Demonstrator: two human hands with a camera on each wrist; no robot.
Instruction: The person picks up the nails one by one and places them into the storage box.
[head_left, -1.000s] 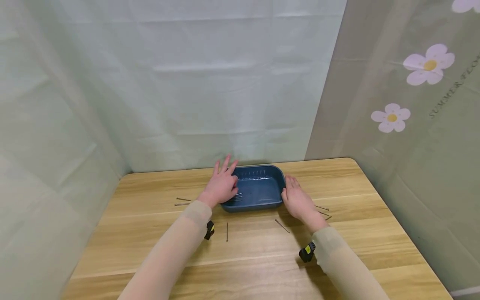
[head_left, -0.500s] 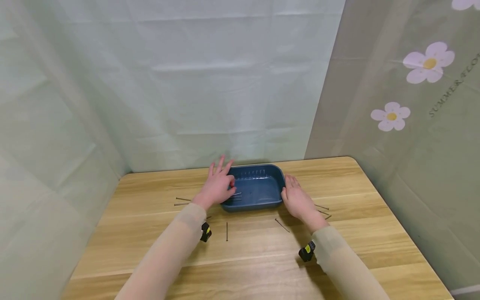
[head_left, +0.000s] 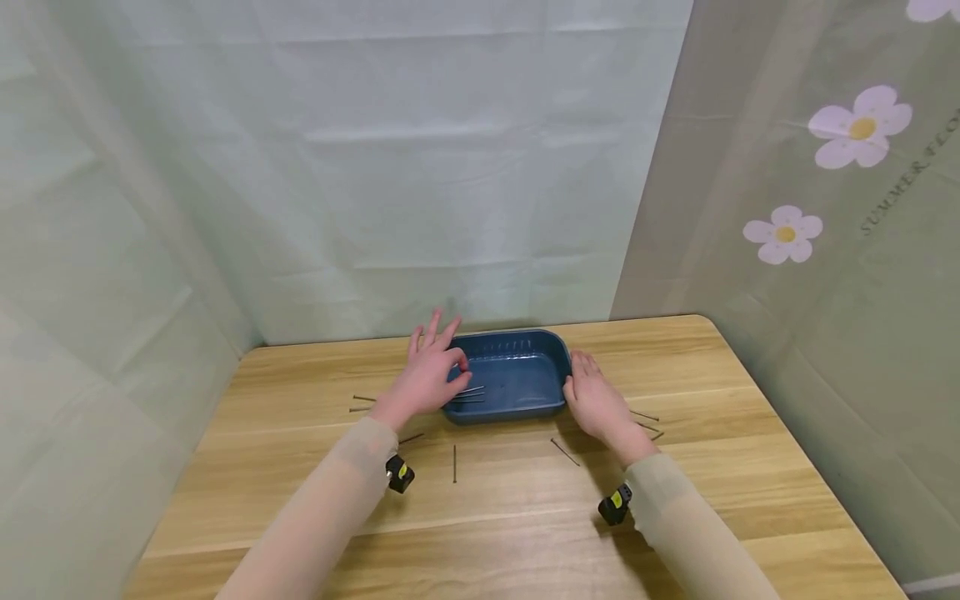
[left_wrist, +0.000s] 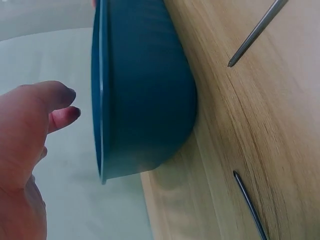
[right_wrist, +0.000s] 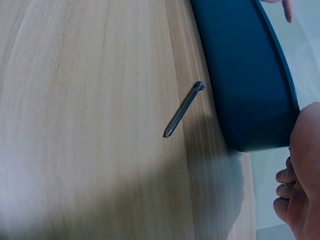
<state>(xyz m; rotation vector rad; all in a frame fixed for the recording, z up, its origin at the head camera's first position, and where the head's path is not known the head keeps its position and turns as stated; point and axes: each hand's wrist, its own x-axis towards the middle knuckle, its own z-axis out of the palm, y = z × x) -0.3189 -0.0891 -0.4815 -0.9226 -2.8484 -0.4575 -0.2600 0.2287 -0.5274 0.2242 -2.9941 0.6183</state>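
Observation:
A dark blue plastic tray (head_left: pixel 525 379) stands at the back middle of the wooden table (head_left: pixel 510 517). Two or three nails (head_left: pixel 468 392) lie in its left half. My left hand (head_left: pixel 429 375) hovers at the tray's left rim with fingers spread and holds nothing. In the left wrist view its thumb (left_wrist: pixel 47 97) is just clear of the tray's wall (left_wrist: pixel 145 90). My right hand (head_left: pixel 596 400) rests flat on the table against the tray's right side (right_wrist: pixel 245 75), fingers relaxed.
Loose nails lie around the tray: two at the left (head_left: pixel 363 403), one near my left wrist (head_left: pixel 410 437), one in front (head_left: pixel 453 462), one slanted (head_left: pixel 564 451), a few at the right (head_left: pixel 645 421). Curtains close in the back and both sides.
My left hand has drawn back to the left, off the tray's inside and toward its rim. The right hand and the tray have stayed put.

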